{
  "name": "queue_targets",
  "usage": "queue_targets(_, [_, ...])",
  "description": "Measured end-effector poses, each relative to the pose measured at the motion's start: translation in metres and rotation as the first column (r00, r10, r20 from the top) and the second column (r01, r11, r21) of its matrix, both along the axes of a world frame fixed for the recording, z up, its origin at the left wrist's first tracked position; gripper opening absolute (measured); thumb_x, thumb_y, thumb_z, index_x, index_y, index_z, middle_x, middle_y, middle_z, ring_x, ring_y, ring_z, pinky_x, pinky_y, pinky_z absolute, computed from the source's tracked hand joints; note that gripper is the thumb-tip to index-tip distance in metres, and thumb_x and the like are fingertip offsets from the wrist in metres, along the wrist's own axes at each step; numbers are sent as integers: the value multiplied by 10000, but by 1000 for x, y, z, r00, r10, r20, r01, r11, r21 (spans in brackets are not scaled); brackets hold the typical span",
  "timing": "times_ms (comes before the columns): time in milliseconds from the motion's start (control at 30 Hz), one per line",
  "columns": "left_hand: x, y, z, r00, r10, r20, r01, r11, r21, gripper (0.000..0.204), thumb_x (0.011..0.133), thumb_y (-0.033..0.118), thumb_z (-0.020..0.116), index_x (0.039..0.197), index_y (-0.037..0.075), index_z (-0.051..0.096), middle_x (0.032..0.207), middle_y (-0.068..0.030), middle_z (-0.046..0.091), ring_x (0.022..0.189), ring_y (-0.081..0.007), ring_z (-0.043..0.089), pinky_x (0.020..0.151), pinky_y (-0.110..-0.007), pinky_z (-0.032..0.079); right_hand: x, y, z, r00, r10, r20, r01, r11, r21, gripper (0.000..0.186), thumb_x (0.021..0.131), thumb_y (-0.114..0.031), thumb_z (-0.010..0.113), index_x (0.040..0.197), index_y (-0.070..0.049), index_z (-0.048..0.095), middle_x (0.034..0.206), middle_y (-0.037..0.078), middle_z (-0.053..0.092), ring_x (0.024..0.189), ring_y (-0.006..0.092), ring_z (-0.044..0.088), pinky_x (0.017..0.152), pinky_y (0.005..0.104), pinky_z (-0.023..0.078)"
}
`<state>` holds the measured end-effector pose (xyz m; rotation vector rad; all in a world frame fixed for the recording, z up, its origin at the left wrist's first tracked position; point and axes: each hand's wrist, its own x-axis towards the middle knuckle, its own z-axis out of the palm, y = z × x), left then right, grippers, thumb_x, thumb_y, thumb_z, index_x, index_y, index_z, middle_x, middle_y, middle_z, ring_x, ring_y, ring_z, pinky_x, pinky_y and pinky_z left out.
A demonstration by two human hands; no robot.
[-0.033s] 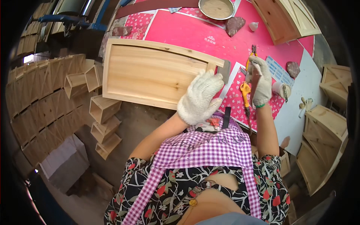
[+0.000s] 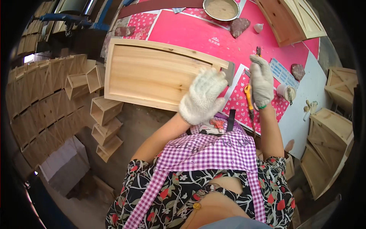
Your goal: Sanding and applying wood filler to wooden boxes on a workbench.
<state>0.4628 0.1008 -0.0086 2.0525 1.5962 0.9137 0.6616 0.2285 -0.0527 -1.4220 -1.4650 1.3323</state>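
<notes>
A pale wooden framed panel (image 2: 146,72) lies on the pink worktop, with a grey flat piece (image 2: 230,70) at its right end. My left hand (image 2: 202,95), in a white knit glove, lies over the panel’s lower right with fingers stretched out. My right hand (image 2: 261,82), also gloved, is right of the panel with fingers bent and pressed together; what they hold, if anything, is hidden. Dark plier jaws (image 2: 258,50) show just beyond those fingertips. A yellow-handled tool (image 2: 248,95) lies beside that hand on pink patterned paper, beside a white tub (image 2: 284,91).
A metal bowl (image 2: 221,8), stones (image 2: 239,27), a small white object (image 2: 258,27) and a wooden box (image 2: 289,21) occupy the worktop’s back. Stacked wooden boxes (image 2: 45,107) fill the left; more crates (image 2: 328,141) stand at right, and blue machinery (image 2: 65,18) upper left.
My right hand has shifted slightly up and left and turned, showing more of its back and covering more of the orange handle. My left hand has barely moved.
</notes>
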Motion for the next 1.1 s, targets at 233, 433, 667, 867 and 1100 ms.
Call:
queue_targets(233, [-199, 9, -28, 465, 564, -682, -517, 799, 308, 777, 970, 455, 580, 1548, -11, 351, 1605, -222, 366, 1484, -422, 337, 1263, -559, 67, -57, 31, 22, 733, 445, 514, -523, 852, 7, 494, 836, -467, 756, 1052, -35, 652, 965, 203, 676, 910, 369, 676, 825, 431, 536])
queue_targets(433, [-291, -10, -12, 435, 672, -600, -801, 593, 83, 833, 924, 539, 643, 1521, 12, 400, 1470, -265, 504, 1334, -438, 499, 1099, -483, 431, -70, 50, 15, 445, 584, 678, -688, 708, -159, 568, 792, -572, 773, 1003, -58, 653, 949, 205, 692, 926, 401, 681, 802, 478, 529])
queue_targets(667, [-257, -6, -6, 423, 719, -552, -815, 568, 116, 776, 914, 495, 671, 1486, 20, 452, 1326, -279, 598, 1189, -444, 594, 1013, -497, 492, -151, 61, 44, 329, 623, 710, -842, 534, -78, 535, 789, -562, 768, 926, -56, 660, 946, 193, 706, 879, 393, 695, 766, 482, 544])
queue_targets(867, [-254, -8, -5, 453, 738, -500, -810, 575, 113, 739, 920, 464, 669, 1459, -3, 476, 1316, -290, 600, 1194, -444, 590, 1019, -496, 486, -215, 58, 45, 375, 678, 632, -888, 459, 35, 530, 790, -535, 749, 985, -52, 653, 977, 210, 716, 932, 402, 702, 788, 483, 550])
queue_targets(1100, [-220, 0, 16, 437, 740, -511, -830, 551, 87, 705, 909, 398, 684, 1442, -21, 490, 1309, -294, 615, 1166, -440, 617, 1009, -481, 501, -93, 70, 16, 411, 616, 673, -769, 631, -108, 619, 799, -624, 747, 942, -44, 586, 833, 219, 634, 812, 399, 650, 721, 474, 503])
